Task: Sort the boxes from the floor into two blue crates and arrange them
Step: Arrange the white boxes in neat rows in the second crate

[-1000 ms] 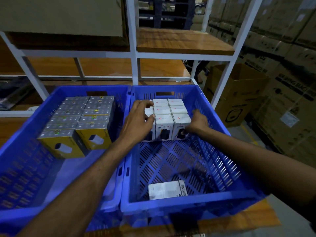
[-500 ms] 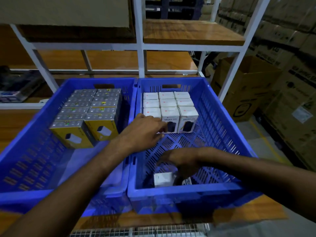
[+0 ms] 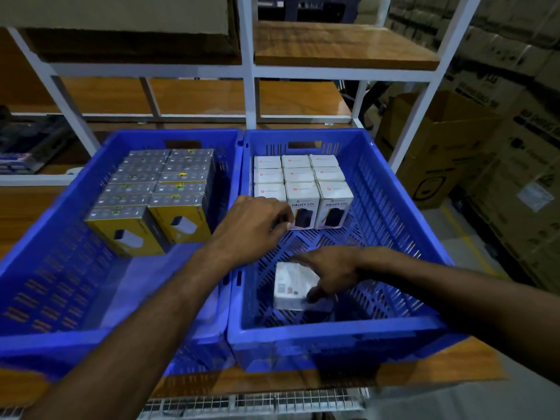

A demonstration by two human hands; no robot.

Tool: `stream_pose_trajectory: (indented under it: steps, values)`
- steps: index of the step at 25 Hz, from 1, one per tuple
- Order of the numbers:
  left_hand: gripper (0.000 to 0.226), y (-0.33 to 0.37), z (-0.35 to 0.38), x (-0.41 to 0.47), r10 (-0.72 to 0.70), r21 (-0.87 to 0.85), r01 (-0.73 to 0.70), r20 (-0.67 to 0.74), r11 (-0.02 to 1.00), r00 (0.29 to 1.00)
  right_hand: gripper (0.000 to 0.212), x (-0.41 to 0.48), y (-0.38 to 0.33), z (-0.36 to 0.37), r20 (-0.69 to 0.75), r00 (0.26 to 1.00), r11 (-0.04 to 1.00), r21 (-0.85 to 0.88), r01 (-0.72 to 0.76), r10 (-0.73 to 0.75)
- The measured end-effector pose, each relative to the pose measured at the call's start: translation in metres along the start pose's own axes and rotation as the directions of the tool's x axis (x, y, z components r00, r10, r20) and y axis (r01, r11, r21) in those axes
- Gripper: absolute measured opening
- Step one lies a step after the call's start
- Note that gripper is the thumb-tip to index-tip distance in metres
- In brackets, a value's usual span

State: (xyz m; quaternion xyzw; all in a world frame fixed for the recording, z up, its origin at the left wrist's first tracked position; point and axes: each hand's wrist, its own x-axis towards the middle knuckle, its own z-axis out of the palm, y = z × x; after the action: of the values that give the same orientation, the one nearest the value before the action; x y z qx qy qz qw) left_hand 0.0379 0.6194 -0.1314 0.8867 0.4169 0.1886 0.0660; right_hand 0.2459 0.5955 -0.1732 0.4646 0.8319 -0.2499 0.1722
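Observation:
Two blue crates stand side by side on a wooden shelf. The left crate (image 3: 60,244) holds several yellow and grey boxes (image 3: 157,189) packed at its back. At the back of the right crate (image 3: 391,207) stand several white boxes (image 3: 303,180) in rows. My left hand (image 3: 254,225) rests with curled fingers against the front of the leftmost white box in the front row. My right hand (image 3: 330,271) grips a loose white box (image 3: 291,286) near the crate's front wall, tilted up off the floor.
A white metal rack with wooden shelves (image 3: 342,43) rises behind the crates. Large cardboard cartons (image 3: 439,147) stand on the floor to the right. A wire grid (image 3: 251,401) runs below the shelf's front edge.
My right hand left the stacked white boxes, came back to the front of the right crate and took hold of the loose white box. My left hand slid slightly forward and stays at the stack.

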Motion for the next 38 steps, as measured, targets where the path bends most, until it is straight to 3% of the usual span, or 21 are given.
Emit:
stream_pose_trajectory:
  steps: [4,6,8,12,15,17,19,21,24,29,30,32,33,35,36,38]
  values:
    - [0.012,0.0,0.0,-0.001,-0.014,-0.037,0.014,0.005,0.999,1.0,0.085,-0.002,0.002,0.001,0.001,0.999,0.997,0.055,-0.052,0.052]
    - [0.015,0.001,-0.002,-0.002,-0.027,-0.071,0.026,-0.012,0.997,1.0,0.067,-0.005,0.003,-0.013,-0.057,0.996,0.995,0.073,-0.07,0.074]
    - [0.026,0.004,-0.005,-0.003,-0.061,-0.126,0.056,-0.038,0.99,0.997,0.049,-0.012,0.011,-0.035,-0.178,0.98,0.963,0.269,-0.035,0.085]
    - [0.056,0.007,-0.006,-0.004,-0.116,-0.106,0.112,-0.033,0.988,0.993,0.063,-0.03,0.021,-0.065,-0.33,0.911,0.668,0.739,0.087,0.246]
    - [0.073,0.006,-0.009,-0.002,-0.101,-0.157,0.091,-0.054,0.983,0.993,0.068,-0.032,0.02,-0.074,-0.329,0.898,0.59,0.801,0.101,0.293]
    - [0.078,0.006,-0.009,-0.001,-0.082,-0.153,0.071,-0.064,0.986,0.995,0.074,-0.035,0.024,-0.078,-0.269,0.927,0.489,0.865,0.114,0.26]
    - [0.065,0.007,-0.009,-0.001,-0.117,-0.142,0.102,-0.099,0.985,0.988,0.08,-0.04,0.027,-0.082,-0.248,0.955,0.392,0.904,0.169,0.161]
    - [0.054,0.006,-0.01,0.001,-0.214,-0.155,0.194,-0.127,0.969,0.968,0.072,-0.044,0.027,-0.086,-0.311,0.943,0.341,0.904,0.256,0.118]
    - [0.058,0.006,-0.01,0.002,-0.267,-0.119,0.254,-0.12,0.96,0.956,0.053,-0.043,0.027,-0.089,-0.459,0.863,0.341,0.862,0.375,0.212]
    - [0.042,0.001,-0.006,0.003,-0.272,-0.256,0.212,-0.229,0.943,0.935,0.056,-0.045,0.028,-0.092,-0.584,0.74,0.35,0.805,0.478,0.333]
    - [0.037,-0.003,-0.005,0.005,-0.298,-0.27,0.225,-0.27,0.936,0.916,0.056,-0.047,0.026,-0.091,-0.608,0.718,0.395,0.785,0.478,0.339]
    - [0.028,-0.008,-0.002,0.006,-0.325,-0.264,0.245,-0.328,0.933,0.887,0.058,-0.05,0.019,-0.085,-0.712,0.623,0.585,0.668,0.46,0.323]
    - [0.026,-0.01,-0.001,0.006,-0.334,-0.268,0.25,-0.338,0.93,0.88,0.06,-0.052,0.016,-0.081,-0.797,0.54,0.711,0.544,0.446,0.271]
    - [0.024,-0.011,0.0,0.005,-0.364,-0.304,0.263,-0.348,0.916,0.864,0.06,-0.054,0.01,-0.067,-0.931,0.364,0.913,0.157,0.376,0.011]
    - [0.023,-0.011,-0.001,0.005,-0.38,-0.32,0.271,-0.357,0.908,0.853,0.059,-0.055,0.008,-0.059,-0.937,0.317,0.95,-0.043,0.308,-0.146]
    - [0.023,-0.01,-0.002,0.006,-0.403,-0.333,0.286,-0.368,0.899,0.838,0.055,-0.054,0.007,-0.048,-0.889,0.306,0.939,-0.303,0.165,-0.34]
